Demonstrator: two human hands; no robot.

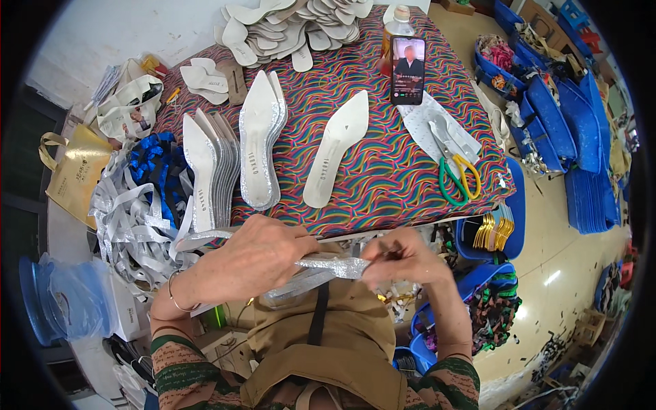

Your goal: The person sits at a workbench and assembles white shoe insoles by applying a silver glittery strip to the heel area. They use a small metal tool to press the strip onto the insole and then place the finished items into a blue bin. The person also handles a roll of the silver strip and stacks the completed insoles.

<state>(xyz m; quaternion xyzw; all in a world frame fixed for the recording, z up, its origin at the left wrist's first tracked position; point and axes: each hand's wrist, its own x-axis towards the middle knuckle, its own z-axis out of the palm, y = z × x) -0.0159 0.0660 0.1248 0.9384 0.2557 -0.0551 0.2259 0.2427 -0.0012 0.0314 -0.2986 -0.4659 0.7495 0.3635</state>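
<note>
In front of my apron, both hands are closed on a silver glittery insole (pixel 347 266), seen nearly edge-on. My left hand (pixel 263 251) curls round one end, its fingers partly hidden behind the knuckles. The other end is pinched by my right hand (pixel 404 258), slightly blurred, with something small and dark at its fingertips. A silver strip (pixel 205 238) runs out to the left of my left hand. Just beyond on the table lie a long stack of insoles (pixel 210 171), a smaller stack with silver edges (pixel 260 140) and a single white insole (pixel 335 150).
A patterned cloth covers the table (pixel 301 89). Scissors (pixel 456 174) with green and yellow handles lie at its right, near a propped phone (pixel 408 72) and a bottle (pixel 398 24). A pile of silver ribbon (pixel 130 222) sits left. Blue bins (pixel 509 225) stand on the right.
</note>
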